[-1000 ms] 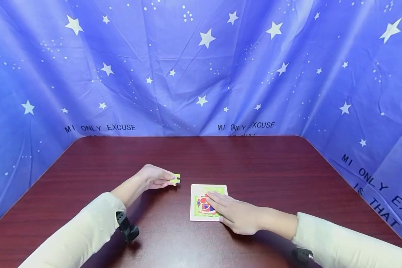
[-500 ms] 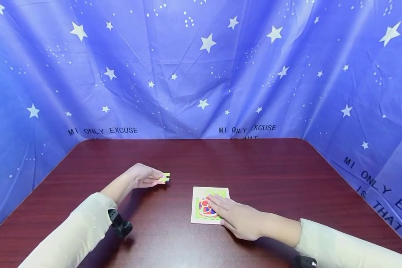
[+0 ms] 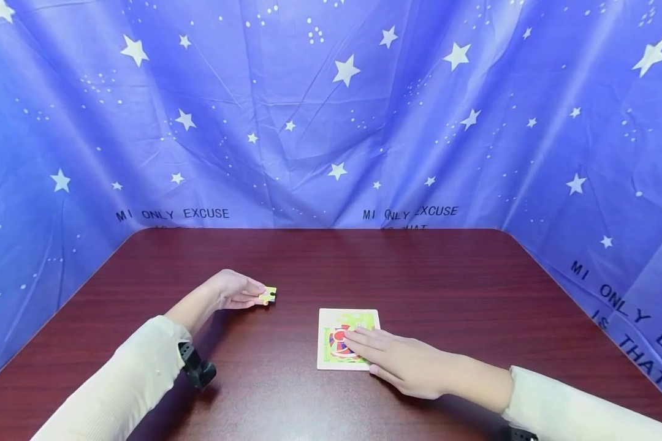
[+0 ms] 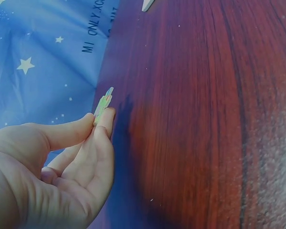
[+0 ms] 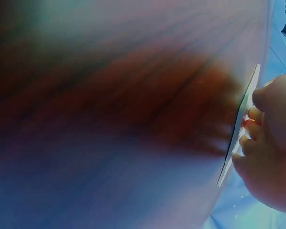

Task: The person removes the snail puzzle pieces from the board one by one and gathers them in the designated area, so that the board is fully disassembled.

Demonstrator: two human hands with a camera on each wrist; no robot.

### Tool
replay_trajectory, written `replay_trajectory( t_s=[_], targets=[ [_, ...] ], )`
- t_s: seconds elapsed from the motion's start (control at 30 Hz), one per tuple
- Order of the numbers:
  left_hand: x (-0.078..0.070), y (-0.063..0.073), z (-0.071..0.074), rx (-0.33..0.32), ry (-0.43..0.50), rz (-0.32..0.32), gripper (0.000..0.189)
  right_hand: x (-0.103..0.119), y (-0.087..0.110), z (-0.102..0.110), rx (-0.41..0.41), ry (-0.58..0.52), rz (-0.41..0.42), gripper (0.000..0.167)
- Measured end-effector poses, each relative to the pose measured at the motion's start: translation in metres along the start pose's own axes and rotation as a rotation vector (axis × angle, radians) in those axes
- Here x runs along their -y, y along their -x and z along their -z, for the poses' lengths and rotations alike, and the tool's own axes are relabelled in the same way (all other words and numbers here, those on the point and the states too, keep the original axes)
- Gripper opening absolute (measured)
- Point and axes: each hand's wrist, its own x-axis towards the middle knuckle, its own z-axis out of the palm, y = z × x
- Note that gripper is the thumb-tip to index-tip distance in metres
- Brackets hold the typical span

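Thumb (image 4: 69, 134) and fingers (image 4: 104, 145) of my left hand (image 3: 236, 290) pinch a small yellow-green jigsaw piece with knobbed, notched edges (image 3: 268, 295); from the left wrist it shows nearly edge-on, and I cannot tell whether it is one layer or several. That forearm slants in from the lower left, in a loose cream sleeve (image 3: 116, 380) with a black strapped device (image 3: 197, 365) near the cuff, and the wrist bends so that my fingertips point right.

My right hand (image 3: 410, 364) reaches in from the other side, palm down, fingers straight and laid together over the right part of a square, white-rimmed board (image 3: 322, 340) with a red, blue and green picture. The thumb is lower, by the board's near right corner. Board and hand rest on a dark reddish-brown, wood-grained table (image 3: 287, 395); the pinched piece is to the left of the board, a little farther from me and well apart from it.
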Motion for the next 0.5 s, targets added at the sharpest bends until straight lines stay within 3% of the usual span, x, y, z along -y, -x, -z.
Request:
replay_trajectory(
  t_s=[0.23, 0.5],
  targets=[
    [-0.007, 0.0, 0.005, 0.006, -0.012, -0.024, 0.039, 0.0, 0.014, -0.004, -0.086, 0.065, 0.037, 0.048],
    [-0.008, 0.0, 0.011, 0.001, -0.009, -0.025, 0.038, -0.001, 0.015, -0.006, -0.091, 0.068, 0.044, 0.048]
  ],
)
